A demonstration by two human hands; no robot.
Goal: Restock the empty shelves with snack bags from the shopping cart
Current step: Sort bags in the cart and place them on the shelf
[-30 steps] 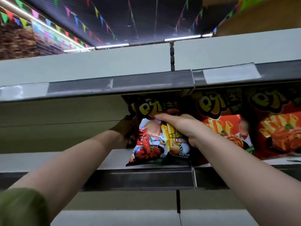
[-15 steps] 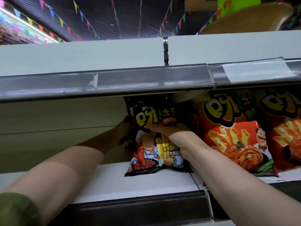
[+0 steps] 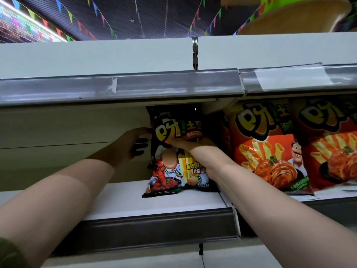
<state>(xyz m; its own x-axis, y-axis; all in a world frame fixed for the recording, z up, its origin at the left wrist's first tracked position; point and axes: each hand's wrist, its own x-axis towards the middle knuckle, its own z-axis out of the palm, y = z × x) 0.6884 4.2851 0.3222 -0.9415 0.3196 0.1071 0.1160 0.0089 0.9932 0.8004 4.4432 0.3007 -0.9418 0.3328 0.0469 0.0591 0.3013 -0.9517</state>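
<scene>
A black snack bag (image 3: 170, 176) with a crayfish picture stands upright on the white shelf (image 3: 158, 202), just left of the orange bags. My left hand (image 3: 131, 146) holds the bag's upper left edge, thumb at the corner and fingers curled round the side. My right hand (image 3: 191, 146) lies across the bag's front below the yellow logo, fingers stretched leftward and pressing on it. The bag's top reaches up under the shelf above.
Two orange snack bags (image 3: 268, 151) stand side by side on the same shelf to the right. A grey price rail (image 3: 119, 88) of the upper shelf hangs overhead. Left of the black bag the shelf board is bare. The shelf's front rail (image 3: 158, 227) runs below my arms.
The view has moved closer and slightly up. The black bag now stands straighter and further back on the shelf. Both hands stay on it in the same places.
</scene>
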